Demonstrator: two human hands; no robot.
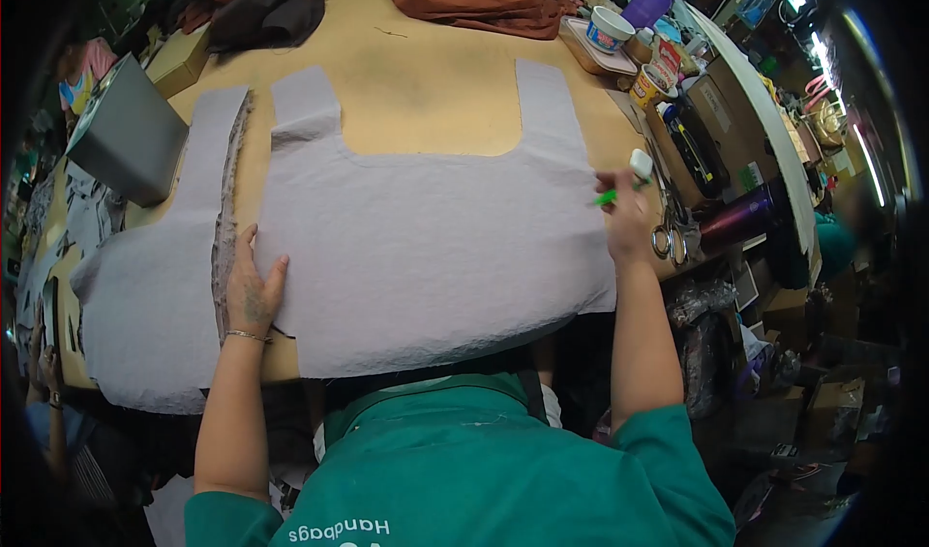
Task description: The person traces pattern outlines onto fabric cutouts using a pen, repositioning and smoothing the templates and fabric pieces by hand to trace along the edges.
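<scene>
A light grey cut fabric panel (435,247) with two strap-like arms lies flat on the table before me. My left hand (254,286) rests with fingers apart at its left edge, beside the frayed edge of a stack of similar grey fabric pieces (155,286). My right hand (627,220) is closed around a slim bright green pen (606,197) above the panel's right edge. A small white object (641,164) shows just beyond that hand; whether it is held, I cannot tell. Scissors (670,244) with metal handles lie right of my right wrist.
A grey metal block (131,131) stands on the stack at the left. Brown and dark cloth (474,0) is heaped at the far edge. Tubs (610,30), a box holding tools (692,150) and a purple tumbler (740,216) line the right side. Another person's hands (44,358) show at far left.
</scene>
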